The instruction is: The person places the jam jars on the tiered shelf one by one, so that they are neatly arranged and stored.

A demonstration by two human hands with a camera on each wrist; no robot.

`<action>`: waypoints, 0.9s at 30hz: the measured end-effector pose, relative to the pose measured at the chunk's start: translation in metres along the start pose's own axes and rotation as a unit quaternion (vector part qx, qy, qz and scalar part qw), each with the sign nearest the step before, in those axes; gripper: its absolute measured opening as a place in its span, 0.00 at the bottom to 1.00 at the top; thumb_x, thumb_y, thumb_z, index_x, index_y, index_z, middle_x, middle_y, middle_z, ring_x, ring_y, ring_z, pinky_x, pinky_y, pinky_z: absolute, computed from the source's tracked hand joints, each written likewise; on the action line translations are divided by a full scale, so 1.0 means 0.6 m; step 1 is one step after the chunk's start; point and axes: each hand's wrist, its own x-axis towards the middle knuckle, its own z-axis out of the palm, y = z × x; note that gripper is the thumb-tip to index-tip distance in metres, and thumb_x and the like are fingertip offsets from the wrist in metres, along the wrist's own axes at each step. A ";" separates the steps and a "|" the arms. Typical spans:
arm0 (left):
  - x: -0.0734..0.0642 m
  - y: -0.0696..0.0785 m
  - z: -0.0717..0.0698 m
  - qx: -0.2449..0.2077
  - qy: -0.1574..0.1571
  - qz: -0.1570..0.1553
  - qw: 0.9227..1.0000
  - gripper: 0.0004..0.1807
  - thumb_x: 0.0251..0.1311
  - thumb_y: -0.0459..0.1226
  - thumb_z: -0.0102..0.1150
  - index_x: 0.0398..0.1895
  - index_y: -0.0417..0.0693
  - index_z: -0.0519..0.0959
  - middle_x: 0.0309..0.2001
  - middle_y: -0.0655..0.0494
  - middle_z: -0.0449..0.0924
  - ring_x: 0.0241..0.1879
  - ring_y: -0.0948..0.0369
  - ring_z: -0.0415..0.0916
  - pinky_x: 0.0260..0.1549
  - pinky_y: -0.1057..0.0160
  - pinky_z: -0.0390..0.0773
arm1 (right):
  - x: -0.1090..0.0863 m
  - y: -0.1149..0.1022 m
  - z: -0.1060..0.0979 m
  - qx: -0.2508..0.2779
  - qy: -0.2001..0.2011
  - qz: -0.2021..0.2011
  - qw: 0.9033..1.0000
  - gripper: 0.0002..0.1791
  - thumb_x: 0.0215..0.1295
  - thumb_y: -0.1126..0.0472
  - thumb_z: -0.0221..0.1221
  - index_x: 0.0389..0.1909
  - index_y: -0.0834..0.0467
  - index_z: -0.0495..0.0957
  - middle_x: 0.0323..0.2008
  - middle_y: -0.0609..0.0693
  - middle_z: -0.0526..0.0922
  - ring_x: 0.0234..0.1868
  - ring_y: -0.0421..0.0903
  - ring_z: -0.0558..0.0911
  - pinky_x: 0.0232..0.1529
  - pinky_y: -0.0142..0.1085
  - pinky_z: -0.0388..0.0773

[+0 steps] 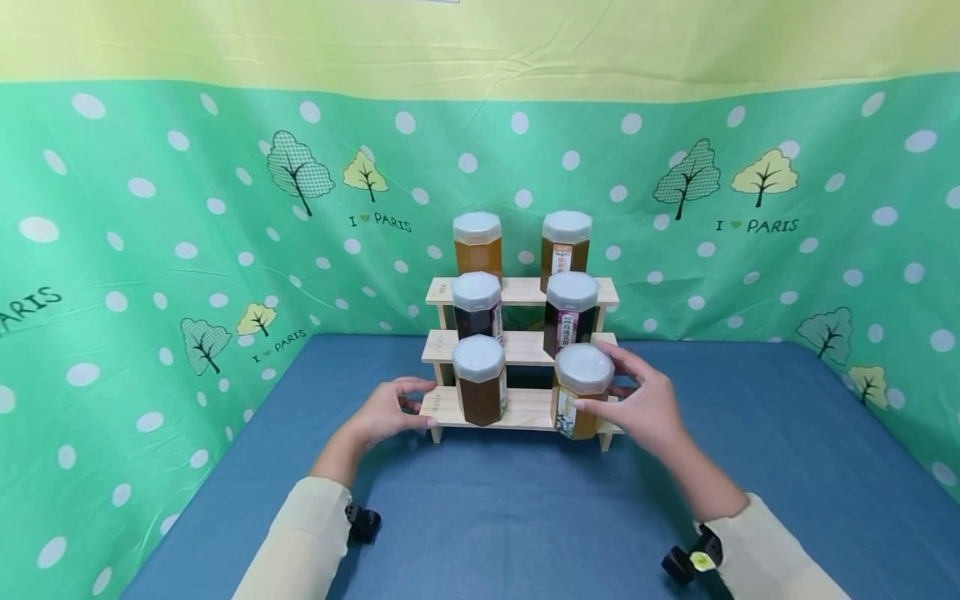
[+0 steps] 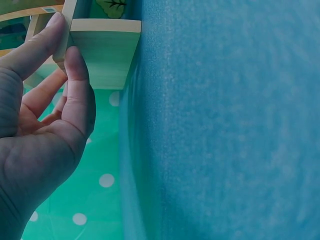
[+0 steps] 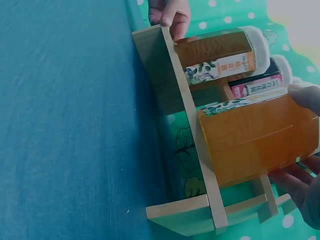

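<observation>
A three-tier wooden display rack (image 1: 531, 409) bears several honey jars with pale lids. At its left end my left hand (image 1: 392, 409) pinches the lowest board between thumb and fingers; the left wrist view shows the hand (image 2: 57, 107) at the board's edge. My right hand (image 1: 647, 407) grips an amber honey jar (image 1: 581, 392) at the right of the lowest tier, thumb in front and fingers around the far side. In the right wrist view this jar (image 3: 260, 137) meets the board's edge. A brown honey jar (image 1: 481, 383) stands at the left of the same tier.
Two dark jars, left (image 1: 477, 304) and right (image 1: 570, 312), stand on the middle tier. The top tier bears two amber jars, left (image 1: 477, 242) and right (image 1: 566, 250). A blue cloth (image 1: 480, 517) covers the table, with a green dotted curtain (image 1: 517, 158) behind.
</observation>
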 end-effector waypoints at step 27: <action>0.000 0.005 0.003 0.014 0.004 -0.009 1.000 0.33 0.49 0.33 0.75 0.61 0.44 0.77 0.64 0.47 0.70 0.45 0.53 0.74 0.43 0.56 0.79 | 0.018 0.013 -0.006 0.006 -0.036 -0.029 0.999 0.42 0.48 0.64 0.75 0.67 0.56 0.70 0.61 0.58 0.70 0.56 0.57 0.74 0.47 0.53 0.79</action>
